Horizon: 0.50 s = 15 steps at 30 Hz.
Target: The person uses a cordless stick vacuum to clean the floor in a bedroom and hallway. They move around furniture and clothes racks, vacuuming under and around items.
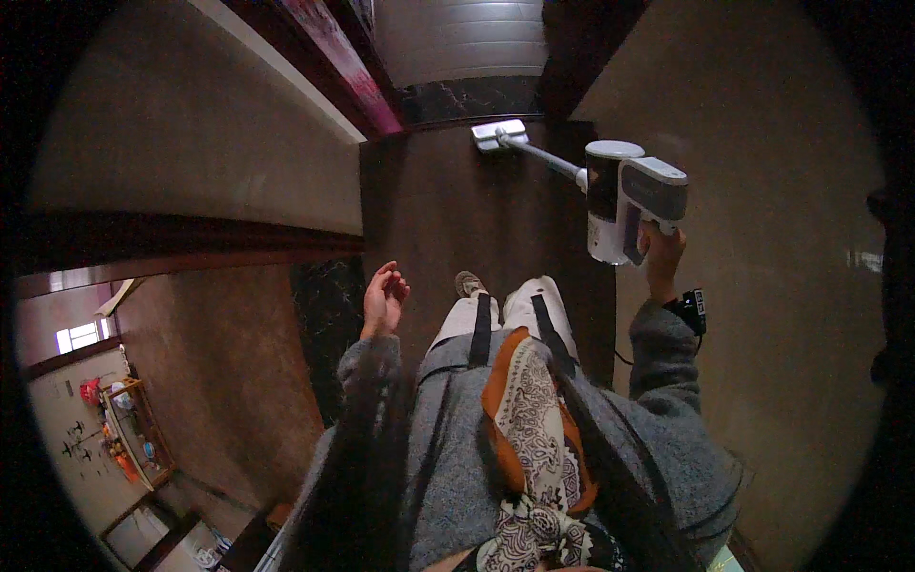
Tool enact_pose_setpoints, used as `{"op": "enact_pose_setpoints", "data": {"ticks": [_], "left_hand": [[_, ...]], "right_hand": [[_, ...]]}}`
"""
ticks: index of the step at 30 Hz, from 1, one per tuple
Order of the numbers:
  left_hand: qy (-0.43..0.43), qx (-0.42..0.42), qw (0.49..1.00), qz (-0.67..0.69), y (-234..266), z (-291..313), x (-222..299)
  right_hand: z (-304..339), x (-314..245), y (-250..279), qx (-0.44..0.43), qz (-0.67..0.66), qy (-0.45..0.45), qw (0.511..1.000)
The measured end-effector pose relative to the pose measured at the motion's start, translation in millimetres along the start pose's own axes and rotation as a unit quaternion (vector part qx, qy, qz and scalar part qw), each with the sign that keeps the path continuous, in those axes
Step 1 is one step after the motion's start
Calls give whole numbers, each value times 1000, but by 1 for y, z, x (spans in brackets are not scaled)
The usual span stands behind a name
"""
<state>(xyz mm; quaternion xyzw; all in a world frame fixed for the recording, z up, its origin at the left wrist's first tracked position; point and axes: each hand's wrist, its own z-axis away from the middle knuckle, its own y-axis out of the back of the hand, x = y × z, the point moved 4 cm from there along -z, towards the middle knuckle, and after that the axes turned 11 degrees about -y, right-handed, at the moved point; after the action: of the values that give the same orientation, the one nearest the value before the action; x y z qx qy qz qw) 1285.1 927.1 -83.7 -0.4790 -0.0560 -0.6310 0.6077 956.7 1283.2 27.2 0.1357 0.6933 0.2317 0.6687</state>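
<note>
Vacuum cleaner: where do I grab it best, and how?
Probably by the handle of the vacuum cleaner, coming from the wearer's side: the wand slants away to the floor head, leaving the handle end nearest you. The right hand grips there.

Just behind the right hand (664, 255), a black, boxy wrist device (694, 311) with a pale-marked face was worn; a thin black cable (624, 360) showed beside the grey, woolly right sleeve (664, 355). A matching left sleeve (368, 366) ended behind the left hand (385, 299). Between the hands, pale trousers (456, 321) lay under two black straps (480, 329). Further back, a knotted cream scarf (530, 400) bore dark paisley and an orange-brown border.
</note>
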Motion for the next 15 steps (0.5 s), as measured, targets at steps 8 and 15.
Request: {"op": "enact_pose_setpoints", "data": {"ticks": [8,15], "left_hand": [[25,54,997,38,-5,-22,5],[26,123,990,69,-45,-5,-27]], "right_hand": [[-84,-50,-65,-34,46,186,981],[-135,-38,-54,-159,60,183,968]]}}
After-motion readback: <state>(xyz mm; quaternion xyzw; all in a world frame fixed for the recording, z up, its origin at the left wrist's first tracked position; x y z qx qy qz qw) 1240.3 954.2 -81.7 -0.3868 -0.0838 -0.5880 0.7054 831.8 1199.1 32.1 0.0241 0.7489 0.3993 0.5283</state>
